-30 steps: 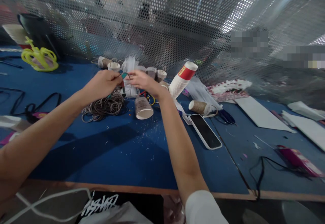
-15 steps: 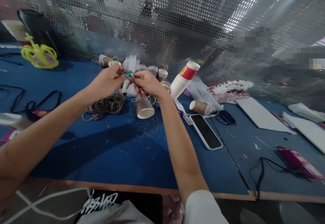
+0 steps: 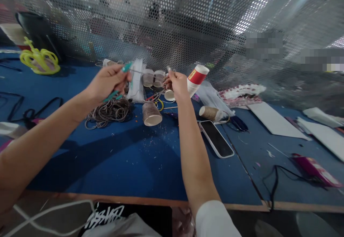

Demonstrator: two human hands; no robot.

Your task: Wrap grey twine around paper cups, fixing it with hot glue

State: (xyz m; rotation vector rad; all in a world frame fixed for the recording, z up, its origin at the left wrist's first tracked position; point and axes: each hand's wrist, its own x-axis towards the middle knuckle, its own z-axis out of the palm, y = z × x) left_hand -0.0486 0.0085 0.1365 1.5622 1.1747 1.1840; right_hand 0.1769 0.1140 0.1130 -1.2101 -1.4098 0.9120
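My left hand (image 3: pixel 107 81) is closed around a slim teal tool (image 3: pixel 110 96), which shows above and below the fingers; its exact kind is unclear. A thin grey line reaches from its upper end towards the right. Across a gap, my right hand (image 3: pixel 177 83) is pinched, with a small pale tip at the fingertips and thin strands hanging below; what it grips is unclear. Between and below the hands lies a paper cup wound with grey cord (image 3: pixel 151 114). A tangled heap of grey-brown cord (image 3: pixel 110 111) sits under my left hand.
Behind the hands are more cord-wound cups (image 3: pixel 148 78) and a clear plastic bag (image 3: pixel 136 86). To the right are a stack of paper cups (image 3: pixel 197 76), a phone (image 3: pixel 218 139) and a cord-wound roll (image 3: pixel 209 113). A yellow crown (image 3: pixel 40 59) stands far left, before a perforated metal screen (image 3: pixel 129 25).
My hands were together over the teal tool and have drawn apart, the left going left with the tool, the right going right. The cord-wound cup stays on the table.
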